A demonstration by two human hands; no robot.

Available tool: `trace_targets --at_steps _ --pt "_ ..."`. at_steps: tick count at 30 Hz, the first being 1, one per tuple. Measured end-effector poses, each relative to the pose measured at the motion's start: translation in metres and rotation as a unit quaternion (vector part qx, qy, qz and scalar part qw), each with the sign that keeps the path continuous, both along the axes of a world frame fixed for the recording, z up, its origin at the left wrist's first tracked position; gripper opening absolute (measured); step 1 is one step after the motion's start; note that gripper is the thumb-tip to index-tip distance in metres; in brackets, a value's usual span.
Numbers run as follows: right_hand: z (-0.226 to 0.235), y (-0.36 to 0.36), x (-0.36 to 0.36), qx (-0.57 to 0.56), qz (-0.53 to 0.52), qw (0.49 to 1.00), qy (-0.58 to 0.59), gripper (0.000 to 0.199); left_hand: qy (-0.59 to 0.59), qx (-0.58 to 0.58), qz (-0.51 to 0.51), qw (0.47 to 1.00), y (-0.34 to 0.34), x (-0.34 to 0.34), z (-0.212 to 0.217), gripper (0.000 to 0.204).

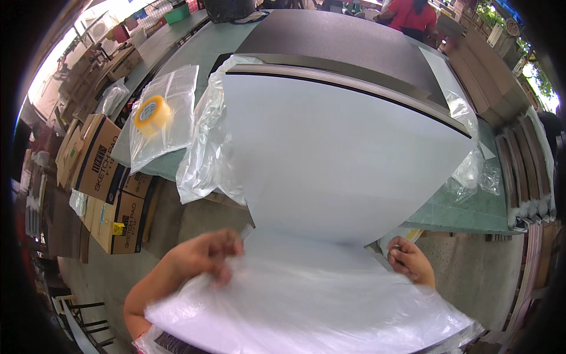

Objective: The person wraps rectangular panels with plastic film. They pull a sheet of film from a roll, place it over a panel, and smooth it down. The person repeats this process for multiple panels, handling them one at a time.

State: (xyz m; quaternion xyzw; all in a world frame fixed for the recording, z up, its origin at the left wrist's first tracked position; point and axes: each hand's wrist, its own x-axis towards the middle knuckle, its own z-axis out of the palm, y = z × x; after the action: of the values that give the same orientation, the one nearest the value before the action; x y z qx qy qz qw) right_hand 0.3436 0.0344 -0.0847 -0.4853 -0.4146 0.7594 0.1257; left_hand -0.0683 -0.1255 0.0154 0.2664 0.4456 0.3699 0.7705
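Observation:
A large pale grey pad of sheets (pixel 348 141), with a dark bound edge at its far side, slopes from the table toward me. Its near end is inside a clear plastic bag (pixel 330 301) spread across my front. Beside the bag's left edge, my left hand (pixel 206 256) is blurred, its thumb and fingers bent but apart. On the other side, my right hand (pixel 411 261) has its fingers curled closed at the bag's right edge. Plastic covers part of that wrist. What the right fingertips pinch is mostly hidden.
The green table (pixel 466 203) carries a dark grey board (pixel 348 44), crumpled plastic (pixel 206 153), and a yellow tape roll (pixel 152 115) on flat clear bags (pixel 177 88). Cardboard boxes (pixel 127 218) are stacked at left. Wrapped panels (pixel 527 165) stand at right. A person in red (pixel 415 20) is beyond.

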Motion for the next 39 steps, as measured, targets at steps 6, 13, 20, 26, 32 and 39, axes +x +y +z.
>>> trace_targets --at_steps 6,13,20,26,32,39 --pt "0.012 -0.016 0.010 0.040 0.151 0.988 0.019 0.016 0.003 0.024 -0.050 0.998 0.013 -0.026 -0.011 0.037" --pt "0.016 -0.007 0.041 -0.017 0.186 0.982 0.001 0.013 0.091 0.105 -0.096 0.986 -0.004 -0.041 -0.037 0.040" --pt "-0.167 0.011 0.060 0.199 0.087 0.959 -0.179 0.016 0.035 -0.106 0.044 0.993 0.026 -0.057 -0.206 0.041" --pt "-0.063 0.002 0.017 0.012 -0.047 0.990 -0.132 0.016 0.319 0.229 -0.214 0.894 0.019 -0.047 -0.154 0.027" --pt "-0.106 -0.007 0.010 0.139 -0.004 0.961 -0.239 0.012 0.079 -0.009 -0.058 0.995 0.014 -0.018 -0.097 0.030" --pt "-0.140 -0.006 0.007 0.196 0.022 0.927 -0.318 0.014 0.110 -0.089 0.142 0.980 0.027 -0.034 -0.185 0.050"
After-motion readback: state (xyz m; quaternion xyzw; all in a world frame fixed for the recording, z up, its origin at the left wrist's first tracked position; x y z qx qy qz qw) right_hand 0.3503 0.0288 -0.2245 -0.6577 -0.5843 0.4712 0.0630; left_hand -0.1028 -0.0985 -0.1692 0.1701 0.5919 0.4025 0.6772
